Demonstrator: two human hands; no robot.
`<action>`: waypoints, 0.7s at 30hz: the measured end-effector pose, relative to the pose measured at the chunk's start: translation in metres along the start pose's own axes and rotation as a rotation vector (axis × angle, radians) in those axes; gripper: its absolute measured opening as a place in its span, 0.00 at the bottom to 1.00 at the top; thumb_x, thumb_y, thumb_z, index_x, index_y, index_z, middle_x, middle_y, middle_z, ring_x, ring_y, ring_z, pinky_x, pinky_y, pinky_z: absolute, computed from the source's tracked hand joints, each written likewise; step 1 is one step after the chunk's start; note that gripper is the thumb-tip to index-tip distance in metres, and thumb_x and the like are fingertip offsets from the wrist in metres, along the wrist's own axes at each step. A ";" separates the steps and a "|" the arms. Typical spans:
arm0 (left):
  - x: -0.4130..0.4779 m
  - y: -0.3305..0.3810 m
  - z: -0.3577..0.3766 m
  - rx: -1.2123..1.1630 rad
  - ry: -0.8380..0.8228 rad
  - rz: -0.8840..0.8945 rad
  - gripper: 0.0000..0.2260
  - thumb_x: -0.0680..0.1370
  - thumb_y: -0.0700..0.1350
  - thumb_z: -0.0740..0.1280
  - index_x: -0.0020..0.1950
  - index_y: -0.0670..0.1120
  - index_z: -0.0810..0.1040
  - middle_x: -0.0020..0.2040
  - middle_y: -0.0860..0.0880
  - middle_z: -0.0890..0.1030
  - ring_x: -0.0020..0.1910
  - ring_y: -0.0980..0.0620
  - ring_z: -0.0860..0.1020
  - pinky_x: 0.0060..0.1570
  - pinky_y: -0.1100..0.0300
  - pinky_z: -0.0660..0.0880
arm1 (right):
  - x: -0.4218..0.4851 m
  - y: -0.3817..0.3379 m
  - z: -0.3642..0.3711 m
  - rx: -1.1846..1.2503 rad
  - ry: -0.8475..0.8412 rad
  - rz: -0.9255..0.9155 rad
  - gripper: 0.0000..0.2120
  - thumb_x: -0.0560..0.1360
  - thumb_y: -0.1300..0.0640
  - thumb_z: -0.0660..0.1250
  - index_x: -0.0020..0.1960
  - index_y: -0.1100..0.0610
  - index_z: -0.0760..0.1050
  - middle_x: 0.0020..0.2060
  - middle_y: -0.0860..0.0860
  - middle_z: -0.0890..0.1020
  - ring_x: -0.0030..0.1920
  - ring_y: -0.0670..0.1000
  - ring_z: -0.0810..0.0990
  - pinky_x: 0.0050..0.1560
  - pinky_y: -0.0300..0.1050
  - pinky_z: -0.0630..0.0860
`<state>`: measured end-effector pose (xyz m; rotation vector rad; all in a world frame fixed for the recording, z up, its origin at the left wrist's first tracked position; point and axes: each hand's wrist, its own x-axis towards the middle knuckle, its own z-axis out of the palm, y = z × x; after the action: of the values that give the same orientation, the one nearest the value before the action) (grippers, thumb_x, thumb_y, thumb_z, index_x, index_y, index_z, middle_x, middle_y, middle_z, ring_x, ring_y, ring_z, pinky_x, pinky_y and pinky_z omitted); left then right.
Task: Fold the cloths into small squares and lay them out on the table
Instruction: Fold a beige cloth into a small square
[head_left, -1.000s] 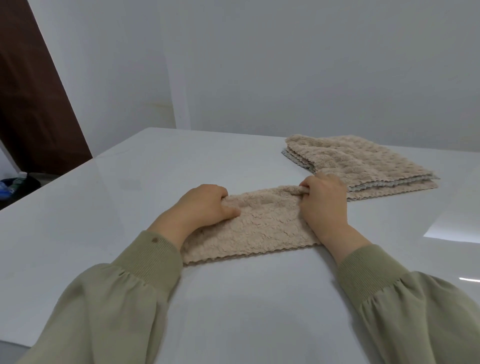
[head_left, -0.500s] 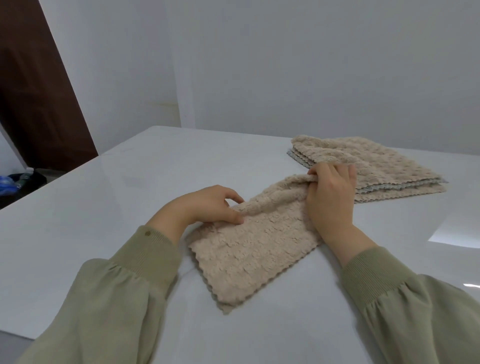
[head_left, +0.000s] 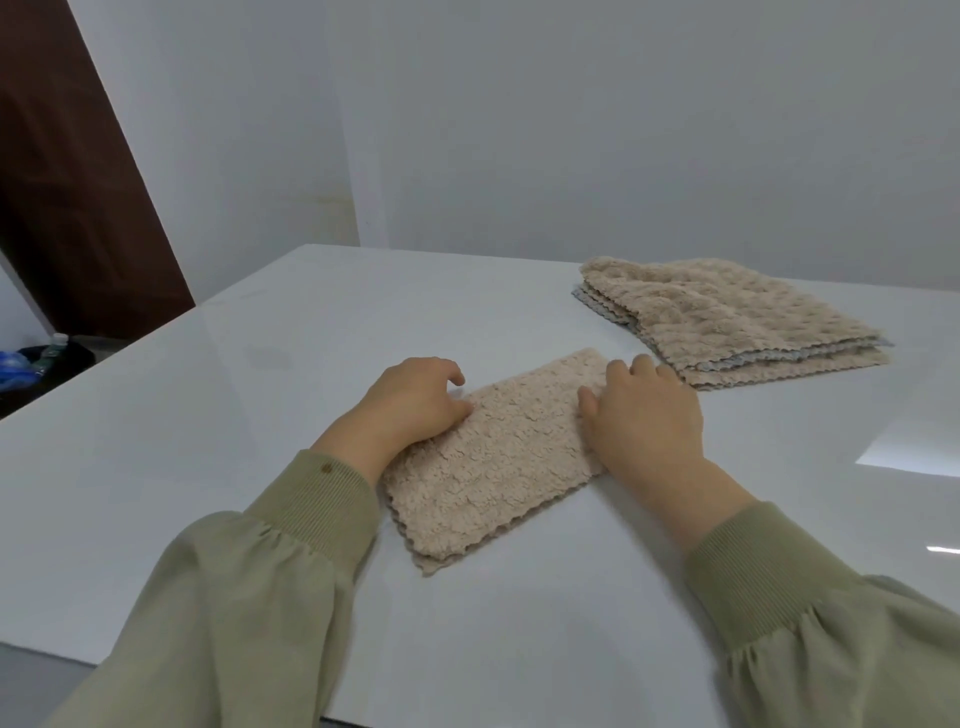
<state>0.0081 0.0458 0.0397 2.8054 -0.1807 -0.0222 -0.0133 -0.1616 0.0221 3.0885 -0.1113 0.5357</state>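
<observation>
Left hand: knuckles up, fingers curled at the folded cloth's left edge, thumb on its pile; whether it pinches the edge cannot be told.
Right hand: palm down, fingers relaxed and slightly spread, pressing the cloth's right end.
Folded cloth: a flat beige rectangle, slanted on the white table, between both hands.
Stack of cloths: just beyond the right fingertips.

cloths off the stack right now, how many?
1. The folded cloth lies mid-table with the left hand and right hand on it. The rest are in the stack, far right; its layers can't be counted.
</observation>
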 end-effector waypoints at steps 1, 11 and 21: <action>-0.001 0.001 0.000 -0.003 -0.003 0.014 0.18 0.78 0.51 0.64 0.68 0.50 0.70 0.66 0.48 0.73 0.64 0.49 0.71 0.59 0.57 0.67 | -0.004 0.000 -0.003 -0.001 -0.063 0.015 0.21 0.80 0.45 0.50 0.61 0.59 0.69 0.56 0.55 0.73 0.57 0.57 0.72 0.49 0.50 0.68; -0.016 0.000 -0.012 -0.577 -0.566 0.000 0.33 0.75 0.44 0.69 0.76 0.55 0.56 0.55 0.46 0.79 0.42 0.53 0.80 0.37 0.62 0.77 | -0.013 0.017 -0.004 0.084 -0.193 -0.096 0.19 0.80 0.45 0.53 0.62 0.58 0.67 0.58 0.55 0.72 0.58 0.57 0.70 0.51 0.50 0.70; -0.013 0.011 0.013 -0.374 0.155 0.188 0.17 0.81 0.49 0.60 0.70 0.53 0.69 0.54 0.55 0.77 0.52 0.58 0.75 0.52 0.63 0.69 | 0.028 0.035 0.021 0.401 -0.123 -0.276 0.25 0.79 0.48 0.60 0.72 0.57 0.63 0.72 0.53 0.64 0.70 0.53 0.66 0.67 0.45 0.63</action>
<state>-0.0067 0.0331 0.0310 2.3955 -0.3618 0.1859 0.0175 -0.1990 0.0119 3.4316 0.4730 0.3976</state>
